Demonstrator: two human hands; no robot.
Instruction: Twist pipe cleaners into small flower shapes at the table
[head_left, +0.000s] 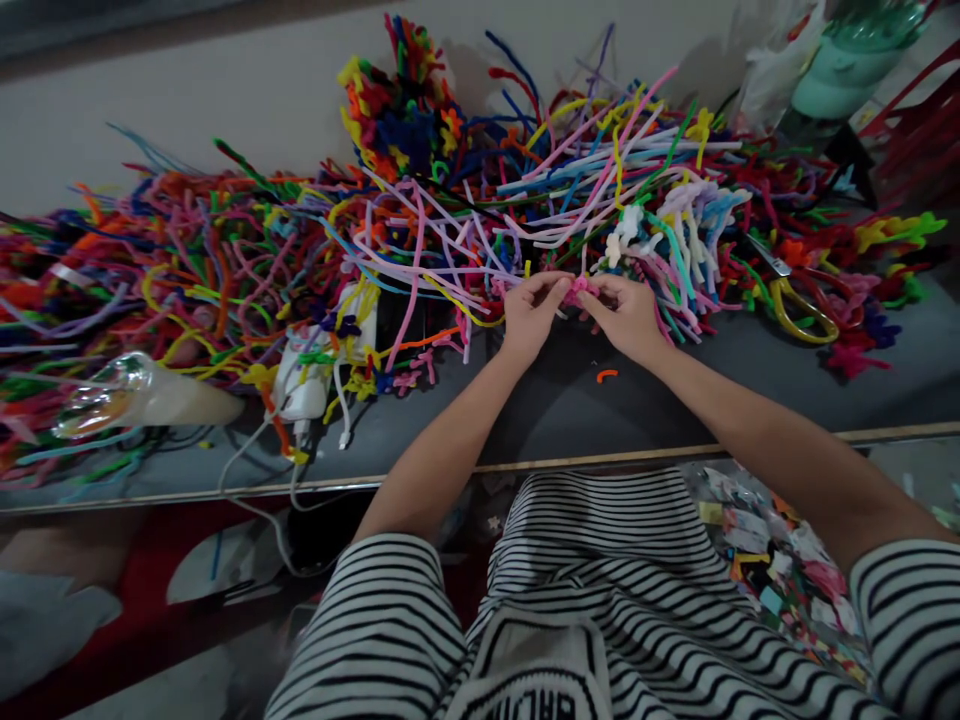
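Two hands, the left hand [534, 308] and the right hand [621, 312], pinch a small pink fuzzy piece [578, 291] from its two sides. It looks very light, soft and bendy (maybe with thin wire inside), so it should not slip much, but a hard squeeze could squash its fluff. The best way to hold it is likely by the edges, with just the fingertips. It sits right between the hands, touching both. Nearer the body, on the dark table [555, 420], lies a little orange bit [607, 376]. Past the hands is a big heap of fuzzy stems [225, 250], and off to the right are scissors with yellow handles [802, 315]
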